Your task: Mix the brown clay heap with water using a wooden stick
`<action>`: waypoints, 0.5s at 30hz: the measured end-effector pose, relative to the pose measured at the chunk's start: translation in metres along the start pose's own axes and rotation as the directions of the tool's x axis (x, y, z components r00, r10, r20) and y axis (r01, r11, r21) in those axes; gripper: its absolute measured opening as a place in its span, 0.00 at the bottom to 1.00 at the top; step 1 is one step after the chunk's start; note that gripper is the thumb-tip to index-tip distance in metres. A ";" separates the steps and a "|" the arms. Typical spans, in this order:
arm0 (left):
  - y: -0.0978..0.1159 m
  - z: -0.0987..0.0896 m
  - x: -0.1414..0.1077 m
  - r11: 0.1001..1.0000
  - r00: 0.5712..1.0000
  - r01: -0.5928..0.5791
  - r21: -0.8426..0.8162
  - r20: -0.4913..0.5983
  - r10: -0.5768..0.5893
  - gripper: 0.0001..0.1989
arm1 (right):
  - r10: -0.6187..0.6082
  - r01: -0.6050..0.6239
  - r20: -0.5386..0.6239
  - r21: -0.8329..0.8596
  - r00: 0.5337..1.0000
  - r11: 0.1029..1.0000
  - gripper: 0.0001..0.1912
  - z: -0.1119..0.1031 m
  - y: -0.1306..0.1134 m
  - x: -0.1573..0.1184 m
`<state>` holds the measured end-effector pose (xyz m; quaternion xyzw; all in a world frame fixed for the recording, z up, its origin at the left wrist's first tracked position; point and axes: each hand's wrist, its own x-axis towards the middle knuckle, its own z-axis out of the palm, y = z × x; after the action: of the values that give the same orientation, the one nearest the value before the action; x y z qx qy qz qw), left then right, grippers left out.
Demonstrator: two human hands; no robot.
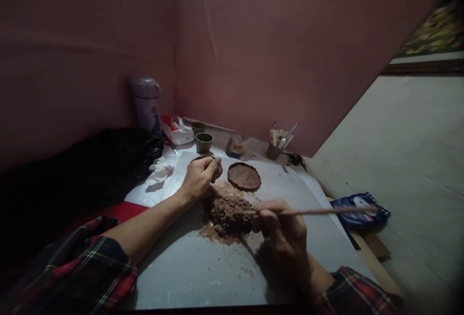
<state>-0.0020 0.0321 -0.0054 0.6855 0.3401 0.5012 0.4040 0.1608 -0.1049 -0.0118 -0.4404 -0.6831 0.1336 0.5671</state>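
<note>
My right hand [284,225] grips a long thin wooden stick [326,211]. The stick's inner tip reaches into a crumbly heap of wet brown paste [232,216] on the white board. My left hand [201,176] is closed at the edge of a round brown piece [218,174] beyond the heap, covering most of it. Its fingertips are partly hidden, with the thumb on top. Just right of it lies a second flat round piece [244,177], with a dark raised rim and a paler rough middle.
Behind stand a green-lined cup [204,143], a second cup [197,127], a stained clear container [236,146] and a small pot of sticks [277,148]. Crumpled white tissue [159,169], a black bag [108,165] and a purple flask [147,107] are left. A blue packet [360,211] lies right.
</note>
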 end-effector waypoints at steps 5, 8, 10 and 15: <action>0.005 -0.002 -0.005 0.985 0.996 -0.090 0.147 0.029 0.087 0.17 | -0.305 0.309 0.048 -0.146 0.951 0.940 0.05 0.000 0.001 -0.002; 0.015 -0.003 -0.012 0.923 0.954 -0.298 0.243 0.118 0.277 0.09 | -0.213 0.207 -0.020 -0.179 0.977 0.962 0.06 -0.002 0.006 0.000; 0.024 -0.003 -0.018 0.872 0.904 -0.423 0.248 0.189 0.384 0.06 | -0.190 0.176 -0.062 -0.184 0.980 0.967 0.05 -0.004 0.010 0.001; 0.041 0.003 -0.031 0.742 0.719 -0.651 0.161 0.447 0.533 0.08 | -0.240 0.224 -0.154 -0.115 0.958 0.968 0.04 -0.004 0.016 0.006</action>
<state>-0.0052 -0.0137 0.0175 0.8943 0.0902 0.4060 0.1650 0.1722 -0.0924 -0.0177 -0.3936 -0.6860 -0.0045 0.6120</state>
